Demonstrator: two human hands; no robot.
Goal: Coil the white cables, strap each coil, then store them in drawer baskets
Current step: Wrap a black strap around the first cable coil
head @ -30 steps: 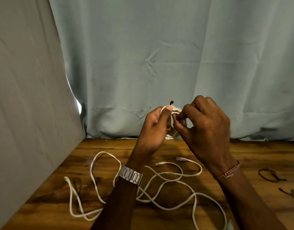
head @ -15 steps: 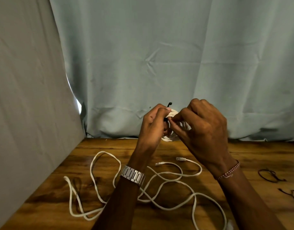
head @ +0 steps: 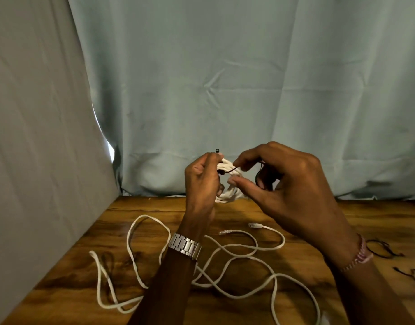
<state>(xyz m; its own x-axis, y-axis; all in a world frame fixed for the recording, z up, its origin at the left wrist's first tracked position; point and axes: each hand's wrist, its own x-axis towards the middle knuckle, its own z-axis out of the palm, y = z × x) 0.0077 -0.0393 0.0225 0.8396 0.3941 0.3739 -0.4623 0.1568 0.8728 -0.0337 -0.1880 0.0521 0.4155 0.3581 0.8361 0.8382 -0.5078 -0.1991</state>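
White cable, already wound into a small coil [head: 227, 184], sits raised above the table [head: 342, 221] between your two hands, in front of the pale curtain [head: 225, 78]. Your left hand [head: 201, 184] has its grip closed around the coil's near side, thumb on top pinning the turns. Your right hand [head: 283, 184] pinches a thin black strap [head: 233, 170] that crosses the top of the bundle; its index finger and thumb are drawn narrow on it, the other fingers curled behind.

The step in hand looks like strapping this first coil. Keep your left thumb pressing the turns flat so none slip out while the strap goes round. Draw the strap snug across the middle of the bundle, not near an end, and hold tension with your right fingers until it is fastened. A small dark end [head: 217, 150] shows above your left fingers; which part of the strap it is I cannot tell.

Below, a second loose cable [head: 225, 254] sprawls uncoiled across the table, its two plugs [head: 254, 225] lying near the middle. More dark straps [head: 384, 249] wait at the right edge. No drawer baskets are in view.
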